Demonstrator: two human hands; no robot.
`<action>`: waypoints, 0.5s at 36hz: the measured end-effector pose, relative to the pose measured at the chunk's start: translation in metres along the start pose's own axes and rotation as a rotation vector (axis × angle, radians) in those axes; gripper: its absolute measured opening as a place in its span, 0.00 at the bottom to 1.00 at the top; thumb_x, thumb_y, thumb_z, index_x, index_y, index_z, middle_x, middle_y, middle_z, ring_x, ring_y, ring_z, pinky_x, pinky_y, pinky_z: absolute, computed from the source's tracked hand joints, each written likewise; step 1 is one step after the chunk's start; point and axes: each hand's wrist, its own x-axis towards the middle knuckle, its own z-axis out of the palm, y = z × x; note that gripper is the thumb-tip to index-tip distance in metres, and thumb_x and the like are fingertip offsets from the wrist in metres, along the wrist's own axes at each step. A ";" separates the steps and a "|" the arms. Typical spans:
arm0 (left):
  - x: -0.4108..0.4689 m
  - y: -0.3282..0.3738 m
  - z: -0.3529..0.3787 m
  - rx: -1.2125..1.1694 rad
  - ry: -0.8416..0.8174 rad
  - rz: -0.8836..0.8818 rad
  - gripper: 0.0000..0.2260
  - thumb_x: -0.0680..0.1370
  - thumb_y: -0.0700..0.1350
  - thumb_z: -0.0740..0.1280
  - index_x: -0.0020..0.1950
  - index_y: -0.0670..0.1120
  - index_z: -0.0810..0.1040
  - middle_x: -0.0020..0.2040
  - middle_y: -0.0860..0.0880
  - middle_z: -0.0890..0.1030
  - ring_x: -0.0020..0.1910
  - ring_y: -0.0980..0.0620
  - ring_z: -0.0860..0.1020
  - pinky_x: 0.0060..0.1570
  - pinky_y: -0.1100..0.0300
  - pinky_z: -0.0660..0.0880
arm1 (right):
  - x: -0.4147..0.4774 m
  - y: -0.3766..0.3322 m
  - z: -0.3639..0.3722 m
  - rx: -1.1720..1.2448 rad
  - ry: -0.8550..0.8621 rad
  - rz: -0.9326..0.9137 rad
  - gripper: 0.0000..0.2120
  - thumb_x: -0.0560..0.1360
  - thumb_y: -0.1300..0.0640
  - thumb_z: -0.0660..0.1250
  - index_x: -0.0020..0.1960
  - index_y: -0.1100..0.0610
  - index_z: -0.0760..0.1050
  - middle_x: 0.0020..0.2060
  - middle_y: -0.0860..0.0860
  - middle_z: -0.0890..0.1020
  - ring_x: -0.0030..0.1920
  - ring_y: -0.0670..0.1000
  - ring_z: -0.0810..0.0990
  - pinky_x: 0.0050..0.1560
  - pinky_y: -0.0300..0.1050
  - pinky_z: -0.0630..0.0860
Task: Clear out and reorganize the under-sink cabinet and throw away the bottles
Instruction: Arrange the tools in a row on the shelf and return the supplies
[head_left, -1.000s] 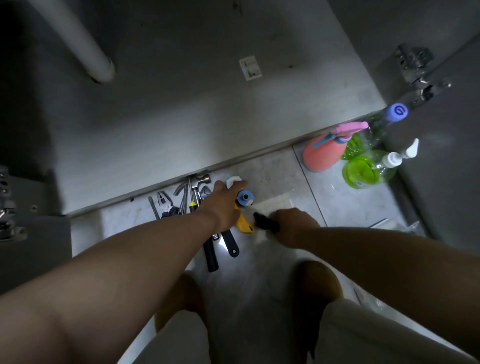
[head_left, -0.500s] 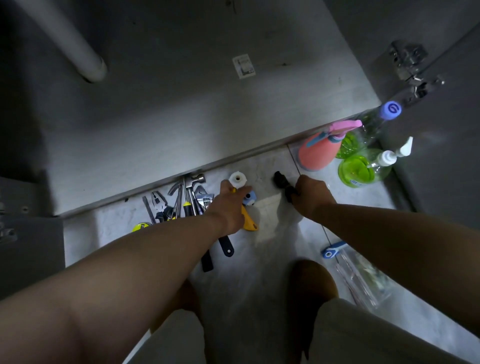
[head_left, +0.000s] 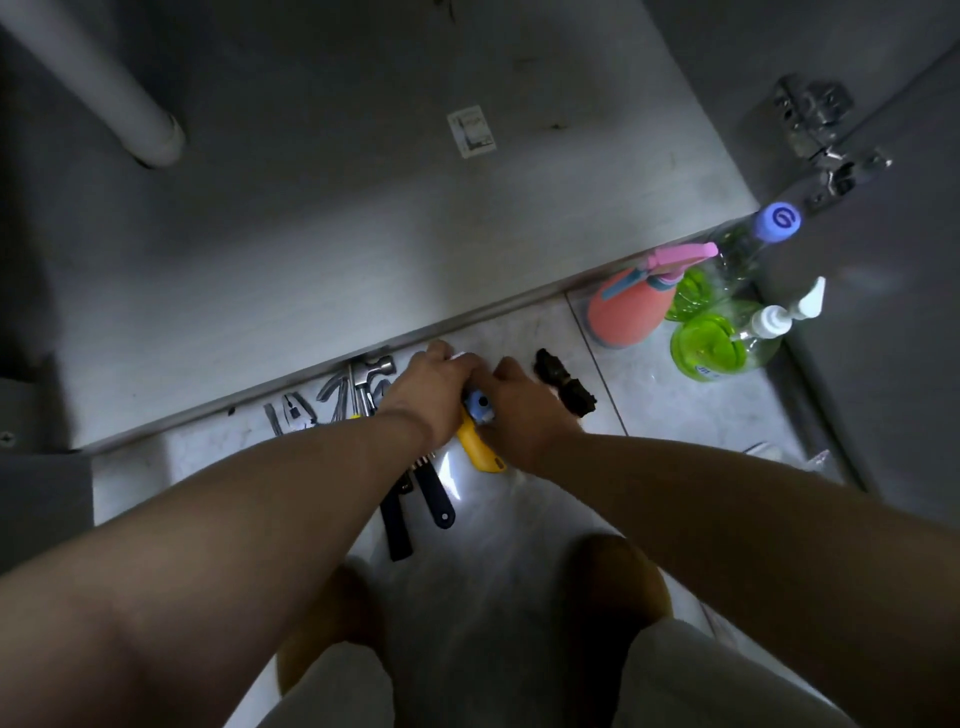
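Note:
Both my hands meet low over the tile floor in front of the open cabinet. My left hand (head_left: 428, 392) curls over a small blue and white piece (head_left: 479, 405), and my right hand (head_left: 522, 410) closes on the same piece from the right. A yellow-handled tool (head_left: 480, 452) lies just below them. A black object (head_left: 566, 384) lies free on the floor right of my right hand. Three bottles stand at the right: a coral spray bottle (head_left: 628, 309), a clear bottle with a blue cap (head_left: 777, 222) and a green pump bottle (head_left: 724, 340).
Hand tools lie in a row by the cabinet sill: a hammer (head_left: 371, 370), pliers (head_left: 296, 410), black-handled tools (head_left: 397, 525). The cabinet floor (head_left: 337, 218) shows a white drain pipe (head_left: 104, 88) and a sticker (head_left: 471, 131). The open door with its hinge (head_left: 821, 135) stands at right.
My right hand let go of the black object, left it on the floor and moved left to join my left hand at the blue piece. The view dropped slightly.

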 end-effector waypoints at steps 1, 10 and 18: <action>0.001 0.000 0.000 0.013 -0.005 0.004 0.21 0.77 0.39 0.64 0.69 0.52 0.75 0.64 0.42 0.71 0.64 0.40 0.73 0.63 0.50 0.74 | 0.001 -0.001 0.002 0.000 0.011 0.013 0.24 0.76 0.58 0.65 0.71 0.53 0.68 0.58 0.58 0.69 0.49 0.64 0.79 0.48 0.50 0.74; 0.001 0.013 0.000 -0.020 0.024 -0.050 0.13 0.77 0.42 0.66 0.60 0.52 0.77 0.57 0.42 0.71 0.57 0.38 0.76 0.57 0.51 0.76 | -0.037 0.047 -0.020 0.022 0.091 -0.001 0.15 0.72 0.56 0.68 0.59 0.54 0.73 0.54 0.55 0.74 0.49 0.61 0.78 0.47 0.50 0.76; 0.024 0.051 -0.009 -0.277 0.157 -0.119 0.08 0.76 0.45 0.67 0.54 0.55 0.79 0.53 0.48 0.83 0.54 0.45 0.81 0.55 0.53 0.78 | -0.049 0.089 -0.051 0.094 0.450 0.176 0.04 0.75 0.60 0.64 0.50 0.56 0.74 0.44 0.56 0.76 0.41 0.60 0.78 0.39 0.49 0.73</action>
